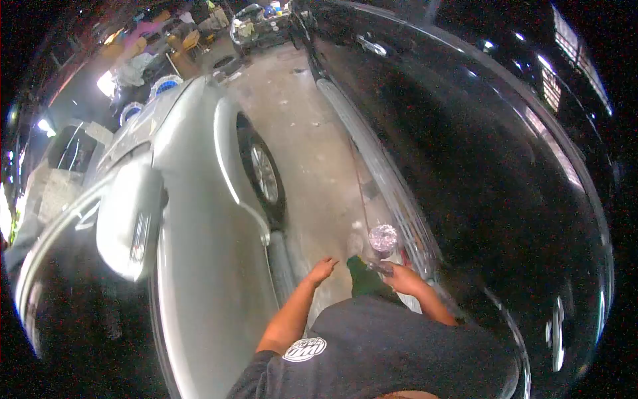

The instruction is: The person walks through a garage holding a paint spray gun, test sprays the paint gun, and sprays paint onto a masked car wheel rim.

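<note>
My left hand [323, 270] is in front of my body above the floor, beside the silver car [206, 286]. Its fingers look curled together, and anything between them is too small to make out. My right hand [400, 278] is closed around the dark handle of a spray gun [381, 266]. On top of the gun sits a round cup [383, 238] with a pinkish, shiny surface. The gun's nozzle is hard to make out. The black car [458, 199] stands to the right of my right hand.
Between the two cars runs a narrow strip of concrete floor [299, 133]. The silver car's mirror [129, 219] sticks out at the left, with its wheel [264, 174] farther ahead. A cluttered cart [266, 32] stands at the far end.
</note>
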A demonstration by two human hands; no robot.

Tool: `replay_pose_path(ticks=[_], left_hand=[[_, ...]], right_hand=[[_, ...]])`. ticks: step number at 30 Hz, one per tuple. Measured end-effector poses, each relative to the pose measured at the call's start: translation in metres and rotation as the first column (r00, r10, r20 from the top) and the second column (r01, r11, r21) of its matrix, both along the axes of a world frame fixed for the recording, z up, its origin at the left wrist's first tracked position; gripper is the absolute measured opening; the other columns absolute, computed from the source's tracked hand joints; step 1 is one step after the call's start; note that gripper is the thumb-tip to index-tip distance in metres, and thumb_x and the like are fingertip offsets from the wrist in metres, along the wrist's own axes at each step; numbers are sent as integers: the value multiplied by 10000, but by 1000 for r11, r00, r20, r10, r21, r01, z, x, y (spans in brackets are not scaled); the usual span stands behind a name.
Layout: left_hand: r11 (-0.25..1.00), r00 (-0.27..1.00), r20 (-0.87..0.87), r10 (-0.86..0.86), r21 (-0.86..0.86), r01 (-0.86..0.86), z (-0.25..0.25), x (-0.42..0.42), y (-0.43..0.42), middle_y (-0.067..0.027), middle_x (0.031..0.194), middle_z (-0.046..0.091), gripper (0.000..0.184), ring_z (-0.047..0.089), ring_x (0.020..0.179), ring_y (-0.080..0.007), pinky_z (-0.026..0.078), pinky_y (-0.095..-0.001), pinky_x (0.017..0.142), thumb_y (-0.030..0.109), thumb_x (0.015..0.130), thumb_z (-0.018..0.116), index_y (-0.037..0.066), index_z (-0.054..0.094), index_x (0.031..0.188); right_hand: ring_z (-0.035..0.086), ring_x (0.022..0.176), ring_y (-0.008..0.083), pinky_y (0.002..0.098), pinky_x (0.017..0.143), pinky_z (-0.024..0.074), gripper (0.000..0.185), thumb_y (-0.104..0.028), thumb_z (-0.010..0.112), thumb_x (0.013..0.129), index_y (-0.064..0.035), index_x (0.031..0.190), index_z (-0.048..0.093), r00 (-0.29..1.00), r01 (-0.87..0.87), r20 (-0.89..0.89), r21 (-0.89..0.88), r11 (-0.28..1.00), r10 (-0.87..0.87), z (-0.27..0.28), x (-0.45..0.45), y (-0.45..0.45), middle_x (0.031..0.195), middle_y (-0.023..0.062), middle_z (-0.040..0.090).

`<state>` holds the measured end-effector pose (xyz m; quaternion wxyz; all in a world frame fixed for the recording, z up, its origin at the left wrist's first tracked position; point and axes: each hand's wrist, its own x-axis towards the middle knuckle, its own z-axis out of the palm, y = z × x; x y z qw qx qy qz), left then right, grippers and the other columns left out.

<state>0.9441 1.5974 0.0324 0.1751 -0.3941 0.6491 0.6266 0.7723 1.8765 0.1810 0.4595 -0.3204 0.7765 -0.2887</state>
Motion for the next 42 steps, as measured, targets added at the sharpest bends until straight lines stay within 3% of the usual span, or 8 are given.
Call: replay_pose_path(ticks=[4, 8, 11, 15, 19, 26, 30, 42], left_hand=[[999, 984, -174, 47, -1, -48, 33, -116, -82, -143, 1201, 625, 594, 602, 987, -241, 494, -389, 877, 494, 958, 556, 1, 562, 1290], [990, 989, -128, 67, 132, -50, 111, -195, -165, -149, 1339, 586, 671, 558, 1239, -272, 467, -408, 991, 496, 1003, 540, 42, 383, 1470], [937, 949, -178, 262, 284, -205, 172, -244, -229, -164, 1334, 587, 722, 568, 1232, -283, 476, -411, 990, 478, 1012, 528, 44, 278, 1532], [835, 832, -222, 508, 363, -413, 214, -307, -334, -182, 1295, 603, 803, 619, 1132, -258, 510, -377, 953, 449, 1020, 525, 45, 116, 1580], [799, 772, -269, 576, 385, -462, 219, -382, -452, -192, 1279, 604, 936, 583, 1191, -279, 481, -404, 987, 480, 987, 571, -8, 30, 1575], [925, 943, -179, 282, 312, -217, 213, -532, -670, -102, 1230, 646, 633, 583, 1184, -218, 466, -393, 982, 602, 976, 513, 97, 481, 1356], [829, 930, -185, 318, 530, -178, 187, -608, -753, -71, 1224, 647, 591, 587, 1162, -178, 473, -351, 962, 614, 954, 546, 120, 569, 1278], [870, 920, -161, 358, 415, -266, 194, -771, -1068, -56, 1163, 625, 596, 610, 1112, -182, 500, -359, 914, 586, 926, 620, 117, 550, 1287]], right_hand=[[704, 790, 237, 361, 667, 577, 581, -135, 646, 871, -95, 1431, 499, 1000, -16, 11, -74, 997, 17, -22, -114, -115, 1063, 154, 713], [701, 804, 234, 373, 683, 581, 566, -118, 632, 862, -108, 1416, 516, 995, -86, 60, 23, 996, 85, 65, -225, -257, 1067, 154, 705], [679, 627, 263, 405, 652, 549, 568, -137, 606, 860, -133, 1420, 515, 962, -205, -244, -331, 921, 126, 51, -289, -349, 902, 189, 711], [703, 952, 357, 450, 817, 545, 574, -118, 602, 872, -140, 1436, 501, 978, -208, -20, 27, 978, 209, 139, -342, -497, 1116, 220, 695], [660, 1061, 401, 478, 880, 525, 585, -118, 604, 864, -147, 1438, 497, 922, -342, -252, -179, 922, 293, 56, -408, -627, 1180, 232, 671], [648, 1073, 431, 501, 898, 516, 528, -93, 577, 888, -95, 1411, 507, 907, -328, -309, -95, 940, 285, 52, -522, -813, 1182, 255, 661], [616, 1137, 443, 499, 954, 493, 532, -78, 566, 880, -42, 1407, 501, 956, -230, -215, -114, 966, 202, 36, -583, -894, 1249, 283, 620], [578, 1173, 447, 496, 973, 479, 525, -91, 585, 898, -32, 1409, 482, 921, -302, -300, -151, 941, 248, 36, -748, -1220, 1290, 254, 596]])
